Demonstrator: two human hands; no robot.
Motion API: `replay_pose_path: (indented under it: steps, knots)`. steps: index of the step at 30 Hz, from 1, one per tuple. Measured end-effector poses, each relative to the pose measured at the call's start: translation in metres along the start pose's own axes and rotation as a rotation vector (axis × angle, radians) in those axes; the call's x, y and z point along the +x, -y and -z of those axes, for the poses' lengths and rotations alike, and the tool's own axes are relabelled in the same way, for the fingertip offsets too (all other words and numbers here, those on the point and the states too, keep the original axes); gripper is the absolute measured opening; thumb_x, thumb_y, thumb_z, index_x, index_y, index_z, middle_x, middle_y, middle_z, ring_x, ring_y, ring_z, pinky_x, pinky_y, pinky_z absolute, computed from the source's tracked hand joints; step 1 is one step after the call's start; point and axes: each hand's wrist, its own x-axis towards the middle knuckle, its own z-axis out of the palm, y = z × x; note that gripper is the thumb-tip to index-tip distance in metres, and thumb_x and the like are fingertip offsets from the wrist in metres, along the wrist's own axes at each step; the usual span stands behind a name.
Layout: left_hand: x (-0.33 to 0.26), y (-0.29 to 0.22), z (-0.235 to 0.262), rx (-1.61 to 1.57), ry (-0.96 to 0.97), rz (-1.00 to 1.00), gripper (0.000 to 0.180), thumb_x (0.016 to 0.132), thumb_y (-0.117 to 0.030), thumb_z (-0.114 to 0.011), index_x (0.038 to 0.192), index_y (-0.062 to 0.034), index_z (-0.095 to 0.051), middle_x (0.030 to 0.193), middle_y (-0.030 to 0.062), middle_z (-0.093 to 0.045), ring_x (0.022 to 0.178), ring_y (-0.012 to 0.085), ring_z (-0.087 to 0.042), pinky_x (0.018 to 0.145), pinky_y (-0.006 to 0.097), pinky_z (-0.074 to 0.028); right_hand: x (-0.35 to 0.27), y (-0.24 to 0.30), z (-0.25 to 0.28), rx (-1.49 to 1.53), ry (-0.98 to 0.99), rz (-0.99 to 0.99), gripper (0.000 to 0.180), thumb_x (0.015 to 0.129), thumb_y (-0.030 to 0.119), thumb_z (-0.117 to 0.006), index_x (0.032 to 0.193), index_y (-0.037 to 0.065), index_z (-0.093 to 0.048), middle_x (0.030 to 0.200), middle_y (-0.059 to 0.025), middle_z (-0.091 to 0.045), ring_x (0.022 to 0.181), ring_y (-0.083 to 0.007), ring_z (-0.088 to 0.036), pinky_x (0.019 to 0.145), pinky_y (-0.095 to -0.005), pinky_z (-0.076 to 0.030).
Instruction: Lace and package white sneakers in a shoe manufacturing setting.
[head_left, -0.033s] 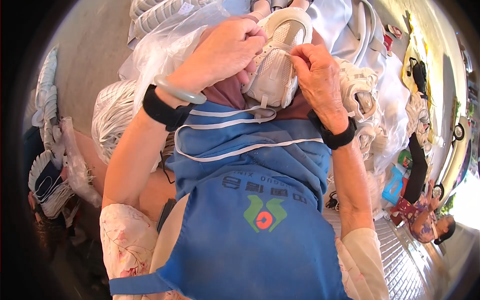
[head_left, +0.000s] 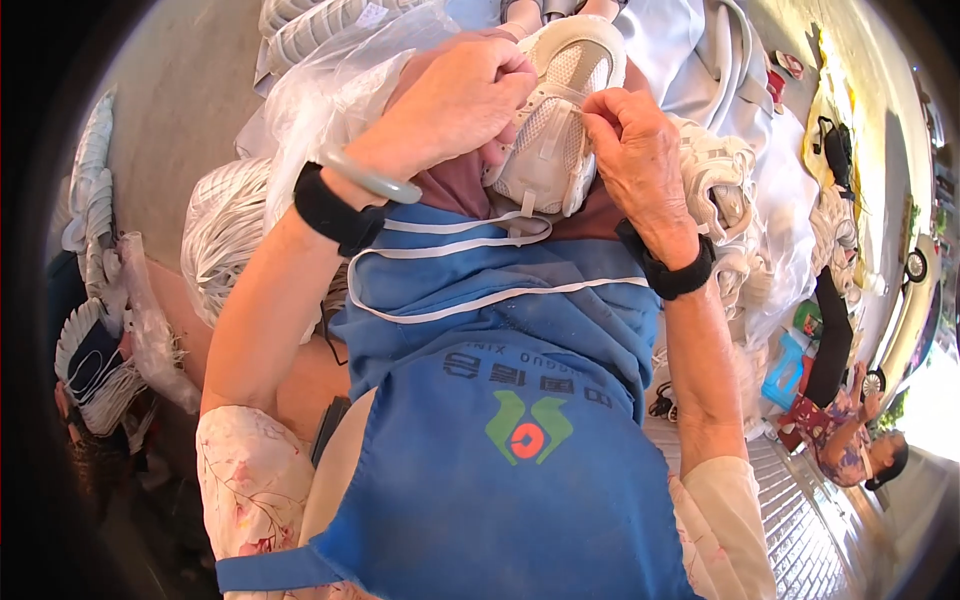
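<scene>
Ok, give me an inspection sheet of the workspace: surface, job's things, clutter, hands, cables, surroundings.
Surface: blue apron over the lap, creased.
Job's things: pale shoe between the hands; white lace loose across the apron.
Clutter: lace bundle and clear plastic at left; more shoes at right.
Hands: left hand at the shoe's left edge, grip hidden; right hand pinching at its right edge.
Cables: dark coil right of the apron, too small to identify.
Surroundings: another person and a car, far right.
</scene>
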Motion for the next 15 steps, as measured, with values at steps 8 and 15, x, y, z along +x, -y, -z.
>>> replay_pose_path:
  steps: [8,15]
  knots:
    - [0.019,0.024,-0.013,0.068,0.022,-0.002,0.018,0.093,-0.018,-0.052,0.09,-0.0007,-0.057,0.063,0.006,-0.06,0.047,0.0121,-0.059,0.043,0.024,-0.049,0.015,0.016,0.006,-0.049,0.105,-0.099,0.012,0.08,0.008,-0.055,0.076,0.001,-0.063,0.072,-0.0208,-0.062,0.072,-0.0394,-0.06,0.066,-0.0446,-0.048]
    - [0.023,0.022,-0.007,0.159,0.121,-0.036,0.019,0.093,-0.019,-0.052,0.09,-0.0004,-0.057,0.061,0.0091,-0.064,0.047,0.0137,-0.061,0.045,0.025,-0.05,0.02,0.013,0.0,-0.01,0.162,-0.18,0.015,0.08,0.009,-0.053,0.074,-0.001,-0.063,0.067,-0.0183,-0.062,0.061,-0.0348,-0.061,0.06,-0.04,-0.049]
